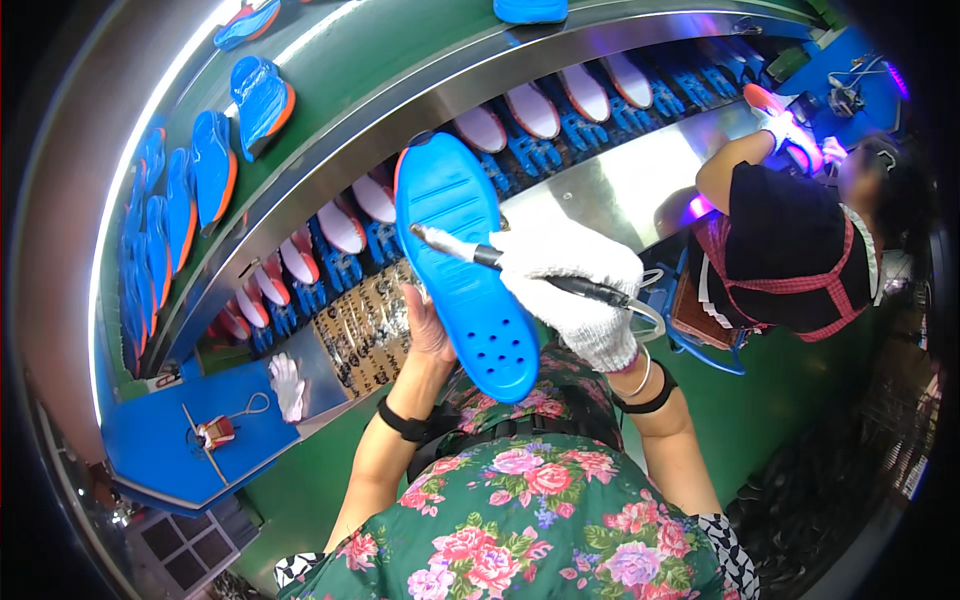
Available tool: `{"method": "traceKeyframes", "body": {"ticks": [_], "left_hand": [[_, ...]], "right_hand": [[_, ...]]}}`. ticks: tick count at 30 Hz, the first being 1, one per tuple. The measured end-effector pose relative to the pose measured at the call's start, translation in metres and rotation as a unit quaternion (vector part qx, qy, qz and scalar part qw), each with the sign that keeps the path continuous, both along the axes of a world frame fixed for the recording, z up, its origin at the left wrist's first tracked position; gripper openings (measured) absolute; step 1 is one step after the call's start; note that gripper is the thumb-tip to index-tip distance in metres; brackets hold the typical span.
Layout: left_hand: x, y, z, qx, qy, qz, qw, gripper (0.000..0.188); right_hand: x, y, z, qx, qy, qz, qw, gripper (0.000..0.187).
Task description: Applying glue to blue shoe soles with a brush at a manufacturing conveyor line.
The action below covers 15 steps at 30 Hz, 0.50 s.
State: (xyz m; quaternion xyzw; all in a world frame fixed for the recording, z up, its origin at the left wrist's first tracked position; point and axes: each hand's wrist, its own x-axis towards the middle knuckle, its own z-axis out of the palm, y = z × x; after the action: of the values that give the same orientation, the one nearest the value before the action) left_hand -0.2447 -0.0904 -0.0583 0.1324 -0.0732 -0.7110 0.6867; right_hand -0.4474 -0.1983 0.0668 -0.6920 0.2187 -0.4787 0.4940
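A long blue shoe sole (450, 215), with grooves across its wide end and several small holes at its narrow end, is held up in front of me. My bare left hand (430, 325) supports it along its left edge, with some of the fingers hidden behind it. In my right hand (575, 280), which wears a white knit glove, is a dark-handled brush (485, 256) with a thin pale tube at its rear. The brush's pale tip lies over the left side of the sole; whether it touches cannot be told.
Whitish-pink soles (533, 112) stand on blue holders along a conveyor. Blue pieces with orange edges (212, 165) line the shelf above. At left, a blue table (200, 400) bears a small red-and-white item beside a white glove (287, 385). A co-worker (790, 240) sits at right.
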Motion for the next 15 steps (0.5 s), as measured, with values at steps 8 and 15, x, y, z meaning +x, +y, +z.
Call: {"method": "traceKeyframes", "body": {"ticks": [8, 15], "left_hand": [[-0.051, -0.023, 0.043, 0.181, -0.127, 0.069, 0.973, 0.111], [-0.065, -0.017, 0.033, 0.157, -0.257, 0.013, 0.954, 0.120]], "right_hand": [[0.005, -0.024, -0.007, -0.234, 0.028, -0.073, 0.969, 0.030], [0.002, 0.001, -0.029, -0.285, 0.134, -0.035, 0.948, 0.041]]}}
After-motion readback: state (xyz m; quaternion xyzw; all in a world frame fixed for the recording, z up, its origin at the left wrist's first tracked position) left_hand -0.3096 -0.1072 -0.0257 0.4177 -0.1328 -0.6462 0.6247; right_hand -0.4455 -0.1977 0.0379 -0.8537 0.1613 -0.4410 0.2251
